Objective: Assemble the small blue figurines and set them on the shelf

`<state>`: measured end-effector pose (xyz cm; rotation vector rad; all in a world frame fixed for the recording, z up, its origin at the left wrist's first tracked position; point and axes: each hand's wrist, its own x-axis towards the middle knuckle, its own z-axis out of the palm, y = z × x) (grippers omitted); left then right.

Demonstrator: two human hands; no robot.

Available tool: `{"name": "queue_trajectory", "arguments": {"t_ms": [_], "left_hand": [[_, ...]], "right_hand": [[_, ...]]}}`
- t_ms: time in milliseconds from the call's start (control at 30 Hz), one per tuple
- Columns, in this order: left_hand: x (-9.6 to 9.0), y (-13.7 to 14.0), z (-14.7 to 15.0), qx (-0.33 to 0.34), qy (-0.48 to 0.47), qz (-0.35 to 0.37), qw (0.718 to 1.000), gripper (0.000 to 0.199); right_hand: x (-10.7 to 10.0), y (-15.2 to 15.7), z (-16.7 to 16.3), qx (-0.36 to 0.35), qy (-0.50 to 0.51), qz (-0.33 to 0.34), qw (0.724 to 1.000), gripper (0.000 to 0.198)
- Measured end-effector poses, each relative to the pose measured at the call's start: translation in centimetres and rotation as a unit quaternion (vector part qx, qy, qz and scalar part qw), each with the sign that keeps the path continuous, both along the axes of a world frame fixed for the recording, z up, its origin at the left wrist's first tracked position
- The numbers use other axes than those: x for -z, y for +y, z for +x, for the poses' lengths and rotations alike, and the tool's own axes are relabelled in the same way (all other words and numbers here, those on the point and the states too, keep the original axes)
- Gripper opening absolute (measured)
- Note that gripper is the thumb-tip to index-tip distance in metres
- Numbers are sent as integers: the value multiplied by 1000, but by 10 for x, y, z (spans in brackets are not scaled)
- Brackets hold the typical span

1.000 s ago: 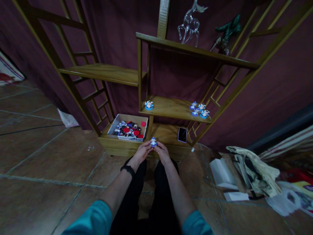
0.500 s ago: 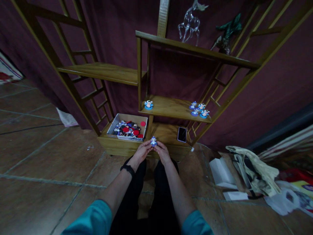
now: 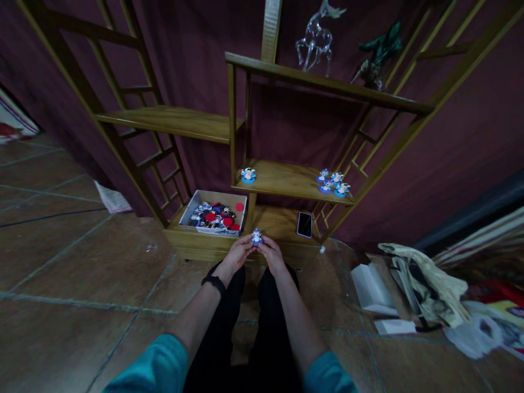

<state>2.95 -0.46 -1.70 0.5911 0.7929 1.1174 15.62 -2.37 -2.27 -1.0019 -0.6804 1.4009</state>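
Observation:
A small purple and white figurine (image 3: 256,236) is held upright between both hands, in front of the lower shelf's edge. My left hand (image 3: 239,254) grips its base from the left, fingers closed. From the right, my right hand (image 3: 271,253) pinches the same base. Close by on the left, an open box (image 3: 243,207) contains a heap of small figures and red discs. On the shelf above stand a blue-based figurine (image 3: 248,175) at the left end and a group of purple-based and blue-based figurines (image 3: 333,183) at the right.
A phone (image 3: 304,224) lies on the lower shelf (image 3: 272,221). A clear glass deer (image 3: 315,41) and a green statuette (image 3: 379,57) stand on the upper shelf. White boxes (image 3: 372,289), cloth (image 3: 434,289) and plastic bags (image 3: 472,333) lie on the floor at right.
Both hands keep hold of the figurine in nearly the same place. The view has shifted very slightly; nothing has been picked up or put down.

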Motion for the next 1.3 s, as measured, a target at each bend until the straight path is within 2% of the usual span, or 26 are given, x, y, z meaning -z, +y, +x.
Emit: {"name": "queue_trajectory", "arguments": {"t_ms": [933,1300], "left_hand": [[-3,0,2,-22,8,-11,1000,31],[-2,0,3,-19,10,-12,1000,33]], "right_hand": [[3,1,1,-1,-34,7,999,42],[4,3,0,15,-6,-13,1000,40]]}}
